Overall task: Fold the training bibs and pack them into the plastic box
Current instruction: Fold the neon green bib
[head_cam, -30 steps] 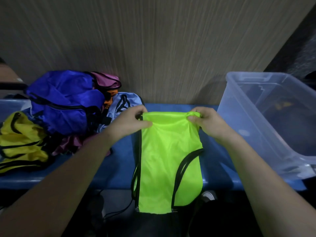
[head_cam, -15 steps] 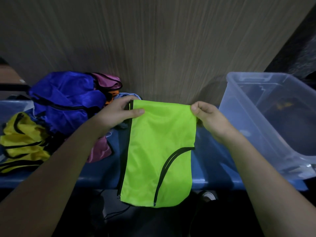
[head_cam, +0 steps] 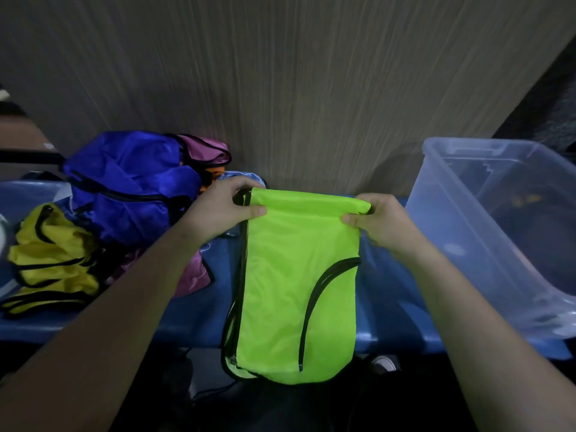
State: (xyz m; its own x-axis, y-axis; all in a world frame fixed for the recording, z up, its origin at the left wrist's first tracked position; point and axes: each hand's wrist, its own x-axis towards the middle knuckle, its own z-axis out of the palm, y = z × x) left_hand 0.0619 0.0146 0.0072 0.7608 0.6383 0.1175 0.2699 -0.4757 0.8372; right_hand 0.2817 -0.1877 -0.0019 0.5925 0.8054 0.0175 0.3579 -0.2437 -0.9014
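Our fingers (head_cam: 240,185) curl over the top left corner of the green bib (head_cam: 296,275), with the left hand (head_cam: 224,210) pinching the cloth between thumb and fingers, and our right hand (head_cam: 380,222) pinches the top right corner the same way, thumb on the near face and fingers tucked behind. Between the two hands the top of the bib is rolled over into a narrow fold. The bib hangs long and flat from that fold, black trim running down its left side and curving across its lower right, and its bottom end drops past the front edge of the blue bench (head_cam: 193,310). At the right end of the bench stands the clear plastic box (head_cam: 467,232), open at the top and tilted in the wide view, just beside our right hand; we cannot tell what lies inside it. Toward the left end of the bench sits a heap of other bibs: a blue bib (head_cam: 131,182) on top by the back edge, a purple bib (head_cam: 205,151) behind it, and a yellow bib (head_cam: 53,260) at the far left near the front edge. A grey panelled wall (head_cam: 280,88) rises behind the bench.
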